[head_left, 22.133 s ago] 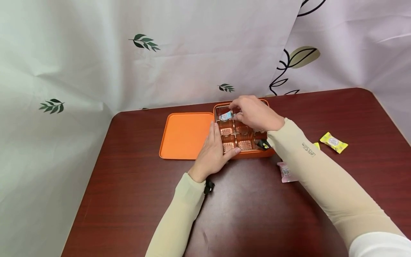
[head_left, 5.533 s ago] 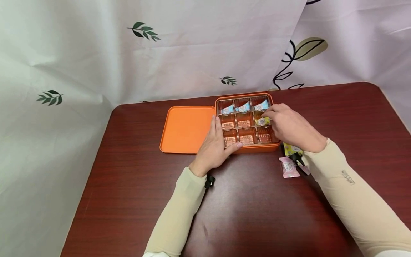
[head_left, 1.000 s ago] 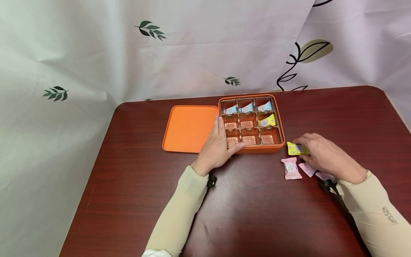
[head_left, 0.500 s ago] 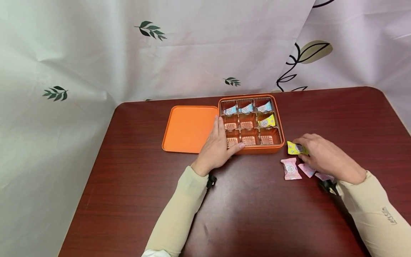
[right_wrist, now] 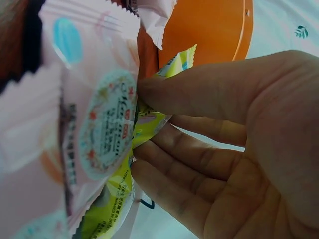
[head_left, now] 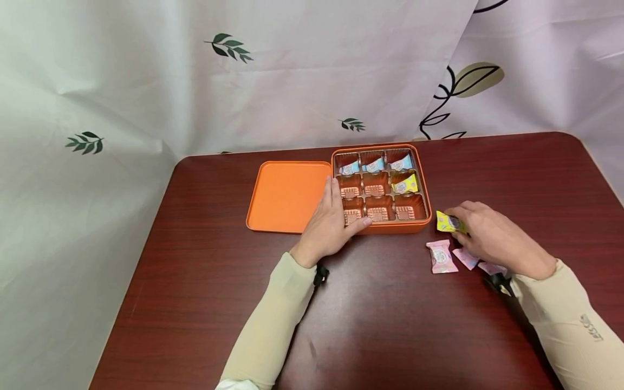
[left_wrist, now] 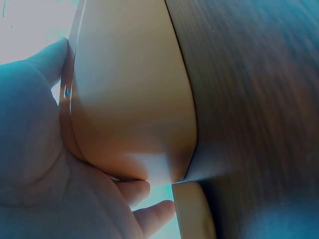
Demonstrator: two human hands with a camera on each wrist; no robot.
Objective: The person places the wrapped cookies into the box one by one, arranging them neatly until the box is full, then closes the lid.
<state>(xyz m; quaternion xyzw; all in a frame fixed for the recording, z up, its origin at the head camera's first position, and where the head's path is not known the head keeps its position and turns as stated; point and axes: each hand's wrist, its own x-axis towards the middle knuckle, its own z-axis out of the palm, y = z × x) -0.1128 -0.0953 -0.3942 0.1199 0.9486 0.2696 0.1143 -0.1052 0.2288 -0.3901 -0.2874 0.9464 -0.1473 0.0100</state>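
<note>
My right hand (head_left: pixel 497 233) pinches a yellow-wrapped candy (head_left: pixel 447 222) between thumb and fingers, right of the orange box (head_left: pixel 390 229). The right wrist view shows a second yellow wrapper (right_wrist: pixel 107 211) below the fingertips. Several pink-wrapped candies (head_left: pixel 441 257) lie beside and under this hand, partly hidden. My left hand (head_left: pixel 324 225) rests against the box's front left corner, fingers straight along its left side, thumb on the front rim. Inside the box, a divided tray holds three blue-wrapped candies (head_left: pixel 372 164) in its back row and a yellow-wrapped candy (head_left: pixel 405 184) at the middle row's right.
An orange lid (head_left: pixel 290 196) lies flat on the dark red wooden table (head_left: pixel 209 281), touching or nearly touching the box's left side. Behind the table hangs a pale curtain (head_left: pixel 292 81) with leaf prints.
Since the oldest frame, blue candies have filled the back row and a yellow one sits in the middle row. Lately the pinched yellow candy has tipped up slightly; the left hand stays put.
</note>
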